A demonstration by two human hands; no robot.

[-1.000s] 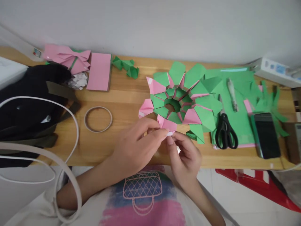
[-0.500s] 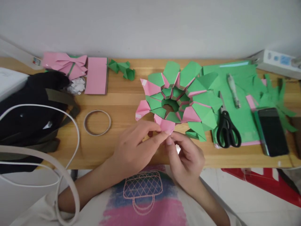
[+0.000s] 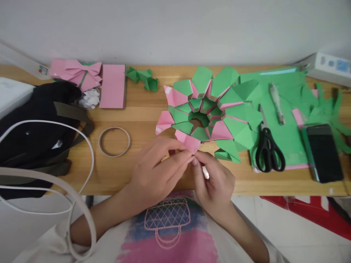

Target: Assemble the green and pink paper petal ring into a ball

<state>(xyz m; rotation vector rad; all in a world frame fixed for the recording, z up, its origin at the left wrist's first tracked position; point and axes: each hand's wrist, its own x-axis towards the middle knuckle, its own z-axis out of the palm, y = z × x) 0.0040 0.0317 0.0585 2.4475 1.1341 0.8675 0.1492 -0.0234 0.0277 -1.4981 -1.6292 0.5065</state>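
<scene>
Bench (image 3: 142,117): light wood, long, set against a plain white wall; floor and a red frame (image 3: 304,215) show past its front edge at the right.

Left end: my black bag (image 3: 35,128) with white straps. Back edge, left: pink folded bow (image 3: 75,73), crumpled white paper (image 3: 89,98), pink paper stack (image 3: 113,86), small green folded piece (image 3: 144,78). Front of these: tape ring (image 3: 114,141) lying flat.

Centre: green and pink paper wreath (image 3: 211,109), flat on the bench, its near pink flap (image 3: 188,142) pointing toward the front edge.

My left hand (image 3: 153,175): forearm coming in from the lower left, thumb and fingers pinched on the tip of that pink flap. My right hand (image 3: 216,182): curled, fingertips meeting the left hand's at the same flap tip, pinching it too. The wreath lies just beyond both hands, touching them only at this flap.

Right: black scissors (image 3: 268,149) on green paper sheets (image 3: 285,135), a white tube (image 3: 276,104), a dark phone (image 3: 325,152), green cut strips (image 3: 331,113). Back right corner: white box (image 3: 329,65).
</scene>
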